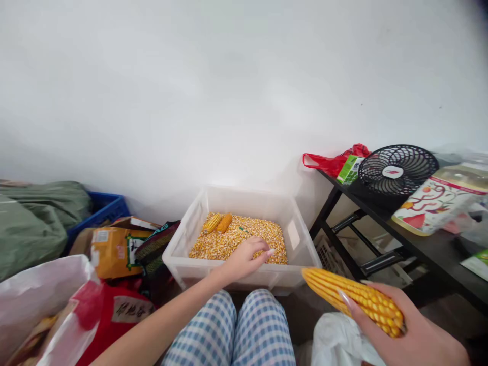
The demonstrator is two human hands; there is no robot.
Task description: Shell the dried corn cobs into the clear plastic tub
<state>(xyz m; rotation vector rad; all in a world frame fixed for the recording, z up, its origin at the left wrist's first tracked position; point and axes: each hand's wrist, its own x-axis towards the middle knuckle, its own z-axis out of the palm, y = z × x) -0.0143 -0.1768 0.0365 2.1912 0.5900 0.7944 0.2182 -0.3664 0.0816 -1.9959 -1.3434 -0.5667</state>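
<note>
Fingers of my left hand point(246, 258) curl loosely, tips touching loose kernels point(236, 238) in the clear bin point(183, 239) ahead. Right hand point(404, 330) wraps a corn cob point(353, 294) (long axis pointing left, toward the bin), well right of it; two cobs point(217, 222) lie at the far-left corner.

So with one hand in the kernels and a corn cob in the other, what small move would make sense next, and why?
Probably bring the left hand back from the loose kernels in the clear bin to the corn cob. The right hand grips only its base, and its rows look full.
</note>
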